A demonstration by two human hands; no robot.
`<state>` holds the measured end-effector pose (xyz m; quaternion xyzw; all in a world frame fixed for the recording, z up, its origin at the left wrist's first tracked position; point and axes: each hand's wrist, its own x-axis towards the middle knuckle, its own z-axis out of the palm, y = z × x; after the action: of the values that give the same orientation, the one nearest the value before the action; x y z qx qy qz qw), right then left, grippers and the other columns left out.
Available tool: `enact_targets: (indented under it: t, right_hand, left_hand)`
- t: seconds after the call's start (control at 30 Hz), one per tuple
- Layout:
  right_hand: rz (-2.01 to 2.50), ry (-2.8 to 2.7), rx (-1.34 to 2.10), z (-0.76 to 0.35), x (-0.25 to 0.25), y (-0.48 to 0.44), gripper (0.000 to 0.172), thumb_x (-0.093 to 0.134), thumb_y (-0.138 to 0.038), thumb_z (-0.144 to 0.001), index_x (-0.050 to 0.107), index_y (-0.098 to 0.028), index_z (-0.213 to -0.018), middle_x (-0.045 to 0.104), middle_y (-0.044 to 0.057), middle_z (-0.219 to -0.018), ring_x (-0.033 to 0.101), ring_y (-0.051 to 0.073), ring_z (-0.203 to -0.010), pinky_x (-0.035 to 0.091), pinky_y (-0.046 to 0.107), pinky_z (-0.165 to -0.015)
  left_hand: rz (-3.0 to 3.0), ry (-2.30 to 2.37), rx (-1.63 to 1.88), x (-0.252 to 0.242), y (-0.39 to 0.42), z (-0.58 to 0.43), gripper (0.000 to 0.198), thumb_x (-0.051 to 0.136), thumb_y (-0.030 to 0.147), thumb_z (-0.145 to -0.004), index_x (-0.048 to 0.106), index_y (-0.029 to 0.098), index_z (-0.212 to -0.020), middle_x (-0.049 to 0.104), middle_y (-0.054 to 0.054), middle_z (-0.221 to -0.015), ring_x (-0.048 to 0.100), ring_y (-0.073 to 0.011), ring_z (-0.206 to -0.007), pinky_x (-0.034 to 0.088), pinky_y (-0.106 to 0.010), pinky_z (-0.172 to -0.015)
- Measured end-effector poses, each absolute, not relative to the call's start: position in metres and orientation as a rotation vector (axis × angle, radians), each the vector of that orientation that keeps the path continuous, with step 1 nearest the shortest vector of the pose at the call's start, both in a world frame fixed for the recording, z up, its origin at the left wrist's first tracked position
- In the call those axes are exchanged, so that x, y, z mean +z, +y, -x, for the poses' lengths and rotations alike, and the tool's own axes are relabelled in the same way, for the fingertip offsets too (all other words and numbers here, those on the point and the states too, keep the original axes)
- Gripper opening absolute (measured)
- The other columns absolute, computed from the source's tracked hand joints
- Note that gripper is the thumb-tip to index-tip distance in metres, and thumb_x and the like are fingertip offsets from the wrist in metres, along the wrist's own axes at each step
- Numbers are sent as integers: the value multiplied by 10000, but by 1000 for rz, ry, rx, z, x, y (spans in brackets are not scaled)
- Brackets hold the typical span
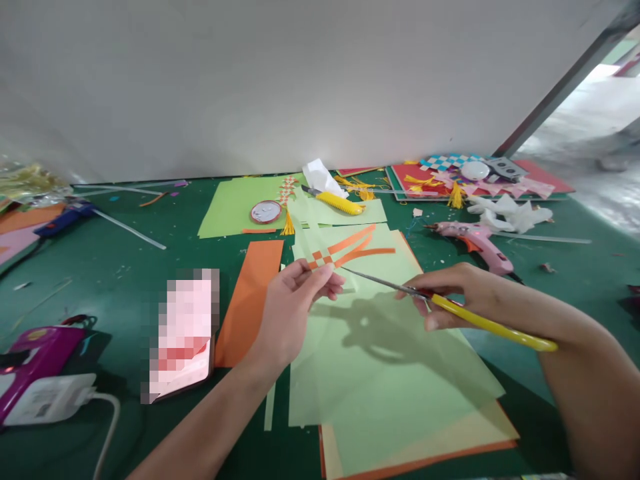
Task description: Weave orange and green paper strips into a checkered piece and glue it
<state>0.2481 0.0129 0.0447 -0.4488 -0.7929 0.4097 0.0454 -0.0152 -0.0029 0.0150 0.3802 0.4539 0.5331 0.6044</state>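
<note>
My left hand (295, 300) pinches a small weave of orange and pale green paper strips (320, 259). Loose orange strip ends (357, 247) fan out to the right, and pale green ones run up and away. In my right hand (450, 293) are scissors (465, 320) with yellow handles, their blades pointing left. The blade tips lie close to the weave's right side; whether they touch it I cannot tell. Beneath both hands are pale green paper sheets (395, 380), with orange sheets showing at the edges.
Left of the sheets lie orange paper (250, 300) and a phone (185, 333). A yellow utility knife (340, 202) and crumpled white tissue (323, 177) sit behind. A pink glue gun (475, 243) is at right, a purple tool (45, 360) at left. The pale wall (280, 87) closes the back.
</note>
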Motion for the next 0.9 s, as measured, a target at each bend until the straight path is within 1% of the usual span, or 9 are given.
enact_targets:
  t: [0.07, 0.17, 0.23, 0.33, 0.47, 0.67, 0.73, 0.83, 0.9]
  right_hand:
    - [1381, -2412, 1270, -250, 43, 13, 312, 665, -468, -777, 685, -207, -946, 599, -5, -712, 500, 154, -629, 368, 251, -566]
    - [1385, -2400, 1288, -251, 42, 11, 360, 669, -480, -776, 687, -217, -1021, 619, 7, -749, 519, 163, -653, 385, 251, -580]
    - [1372, -2397, 1267, -249, 42, 10, 351, 659, -475, -789, 687, -224, -1034, 611, 7, -751, 513, 158, -647, 378, 247, -569]
    - [1354, -2377, 1226, -243, 44, 9, 293, 653, -473, -796, 697, -219, -935, 587, 0, -711, 492, 147, -625, 361, 242, -553]
    - [1346, -2355, 1217, -234, 44, 8, 289, 638, -496, -798, 675, -213, -844, 576, -7, -692, 475, 143, -614, 338, 238, -539]
    - [1359, -2376, 1166, -227, 42, 5, 282, 651, -486, -785, 635, -205, -777, 524, -28, -661, 417, 120, -594, 315, 224, -532]
    - [1378, -2373, 1150, -227, 42, 5, 282, 660, -487, -772, 660, -207, -798, 519, -28, -664, 410, 118, -591, 310, 222, -523]
    - [1421, -2368, 1144, -227, 41, 5, 313, 663, -492, -768, 697, -223, -923, 555, -21, -707, 431, 125, -605, 326, 222, -528]
    - [1426, -2382, 1144, -228, 40, 5, 341, 654, -506, -774, 700, -224, -959, 566, -15, -716, 441, 130, -607, 334, 224, -530]
  left_hand:
    - [-856, 1034, 1219, 16, -4, 15, 158, 716, 294, -796, 696, 159, -716, 691, -17, -708, 614, -95, -633, 525, -213, -644]
    - [-832, 1030, 1219, 17, -5, 15, 164, 727, 300, -783, 689, 160, -707, 695, -20, -703, 613, -94, -618, 521, -214, -626]
    - [-827, 1029, 1197, 18, -5, 15, 167, 727, 302, -781, 683, 158, -708, 697, -23, -701, 617, -98, -614, 520, -219, -622]
    - [-823, 1022, 1152, 18, -7, 13, 170, 734, 303, -765, 669, 157, -706, 707, -32, -698, 632, -116, -618, 524, -241, -623]
    - [-840, 1026, 1109, 17, -10, 10, 169, 740, 302, -747, 669, 150, -728, 717, -49, -697, 641, -134, -606, 527, -263, -613]
    - [-838, 1018, 1091, 16, -11, 8, 165, 729, 280, -760, 644, 152, -700, 724, -37, -689, 644, -117, -598, 516, -231, -594]
    - [-840, 1027, 1081, 17, -11, 8, 151, 725, 266, -761, 647, 151, -704, 728, -39, -689, 646, -114, -598, 513, -224, -589]
    - [-844, 1042, 1060, 18, -11, 8, 133, 721, 255, -760, 654, 149, -714, 729, -43, -684, 647, -117, -591, 514, -229, -588]
    - [-850, 1048, 1053, 18, -11, 8, 136, 722, 254, -757, 653, 149, -703, 729, -46, -681, 648, -122, -583, 517, -239, -589]
